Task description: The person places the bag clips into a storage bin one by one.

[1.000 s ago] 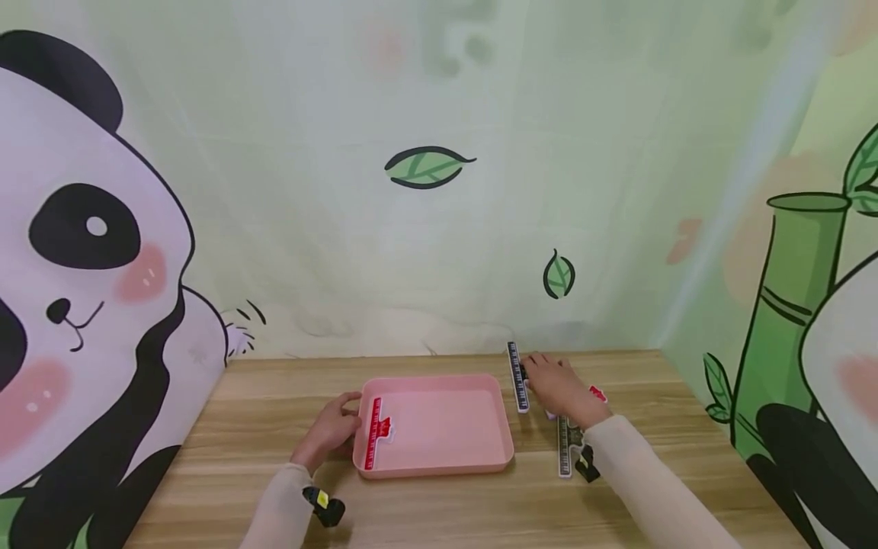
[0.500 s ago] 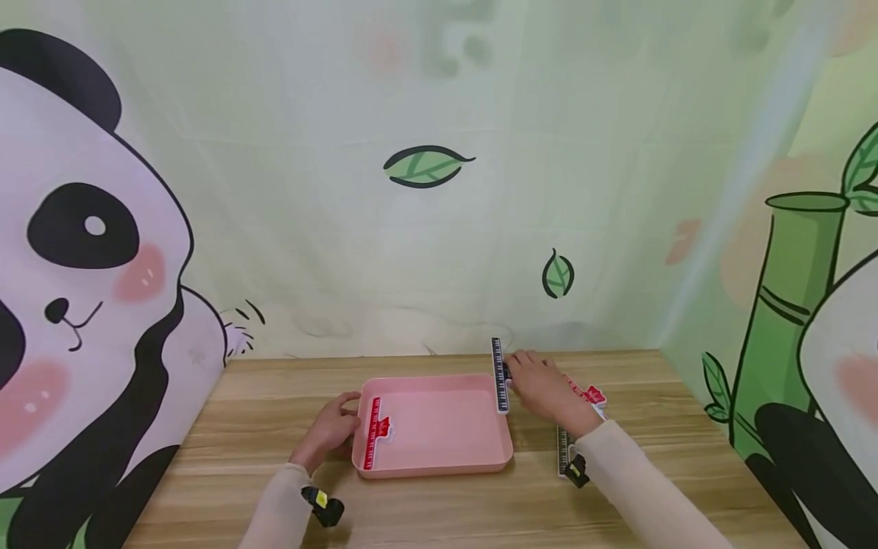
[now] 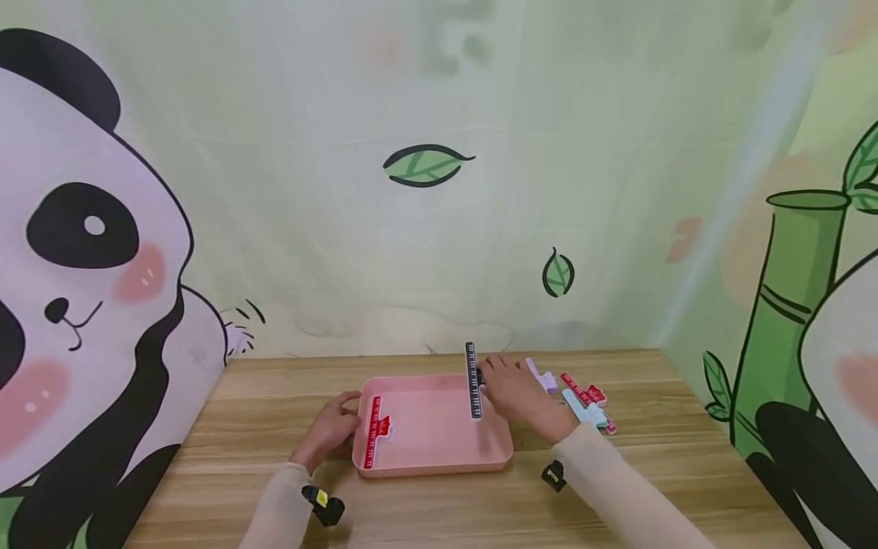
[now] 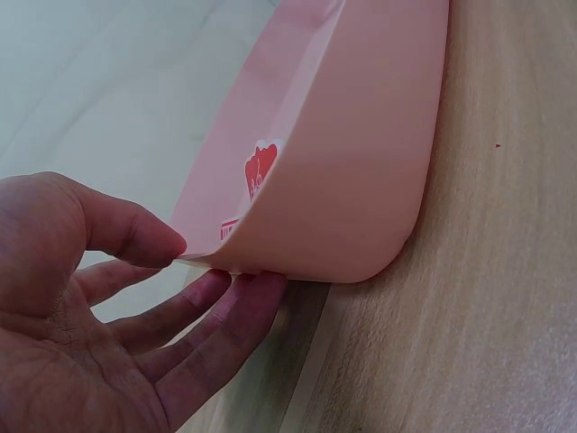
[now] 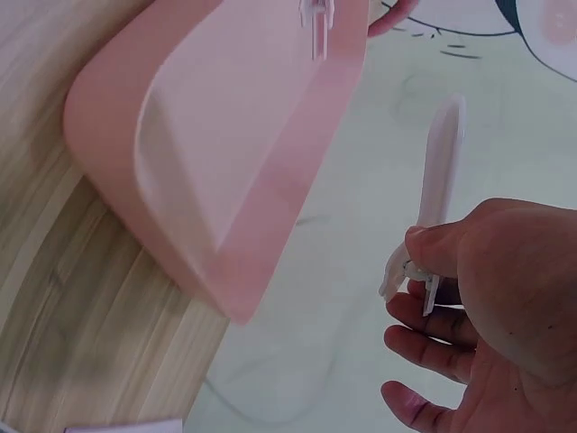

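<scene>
1. The work goes on at a wooden table with pale, streaky grain, pushed into a corner of the room.
2. The walls behind and to both sides are covered with a soft green cartoon backdrop: a big panda on the left, bamboo on the right, and two loose leaves drawn in between.
3. A shallow pink tray sits in the middle of the table.
4. Inside it, along the left wall, lies a red ruler with a red-and-white tag; its markings are too small to read.
5. The left hand grips the tray's left rim, thumb on top of the edge and fingers curled beneath it, as the left wrist view shows.
6. The right hand pinches a black ruler between thumb and fingertips, holding it over the right part of the tray, its far end pointing toward the back wall.
7. The black ruler carries fine white scale marks; no numbers or brand can be made out. In the right wrist view its underside looks pale.
8. To the right of the tray, on the table, lie more rulers close together: a lilac one, a light blue one and another red one.
9. Both arms wear pale sleeves, each with a small black device strapped at the wrist.
</scene>
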`<state>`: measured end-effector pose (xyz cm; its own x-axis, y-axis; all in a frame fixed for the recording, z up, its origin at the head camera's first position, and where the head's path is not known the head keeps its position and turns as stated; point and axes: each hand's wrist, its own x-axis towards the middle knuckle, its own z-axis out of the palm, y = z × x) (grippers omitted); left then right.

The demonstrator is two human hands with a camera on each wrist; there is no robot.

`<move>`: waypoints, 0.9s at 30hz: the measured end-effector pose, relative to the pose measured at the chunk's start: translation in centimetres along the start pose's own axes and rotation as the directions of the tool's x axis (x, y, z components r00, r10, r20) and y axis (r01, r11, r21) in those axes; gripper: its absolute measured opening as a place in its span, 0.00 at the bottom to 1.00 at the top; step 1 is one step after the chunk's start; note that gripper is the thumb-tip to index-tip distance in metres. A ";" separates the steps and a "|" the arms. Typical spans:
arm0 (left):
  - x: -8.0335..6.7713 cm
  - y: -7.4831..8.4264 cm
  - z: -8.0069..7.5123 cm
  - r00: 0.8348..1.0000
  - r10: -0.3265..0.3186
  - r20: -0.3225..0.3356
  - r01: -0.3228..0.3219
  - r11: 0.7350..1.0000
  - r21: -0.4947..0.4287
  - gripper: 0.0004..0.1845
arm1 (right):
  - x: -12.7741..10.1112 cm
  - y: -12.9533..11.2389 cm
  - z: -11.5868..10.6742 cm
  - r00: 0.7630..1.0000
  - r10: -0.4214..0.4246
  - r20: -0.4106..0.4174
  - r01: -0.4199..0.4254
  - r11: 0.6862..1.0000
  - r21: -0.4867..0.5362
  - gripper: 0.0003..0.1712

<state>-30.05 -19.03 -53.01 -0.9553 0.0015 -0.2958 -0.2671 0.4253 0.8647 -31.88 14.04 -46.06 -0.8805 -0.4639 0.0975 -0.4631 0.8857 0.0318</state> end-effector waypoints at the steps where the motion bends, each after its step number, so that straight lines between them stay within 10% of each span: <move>1: 0.0 0.0 0.0 1.000 0.002 0.002 -0.002 1.000 0.002 0.32 | 0.1 -0.3 0.1 1.000 -0.003 0.004 0.003 1.000 -0.006 0.28; 27: 0.2 0.1 -0.1 1.000 0.000 -0.004 0.000 1.000 0.010 0.32 | 2.1 -7.2 3.7 0.994 -0.046 0.102 0.049 0.998 -0.025 0.30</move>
<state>-30.28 -19.05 -52.95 -0.9558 -0.0025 -0.2940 -0.2659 0.4342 0.8607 -30.77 6.58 -49.74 -0.8638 -0.5039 -0.0060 -0.5033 0.8620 0.0614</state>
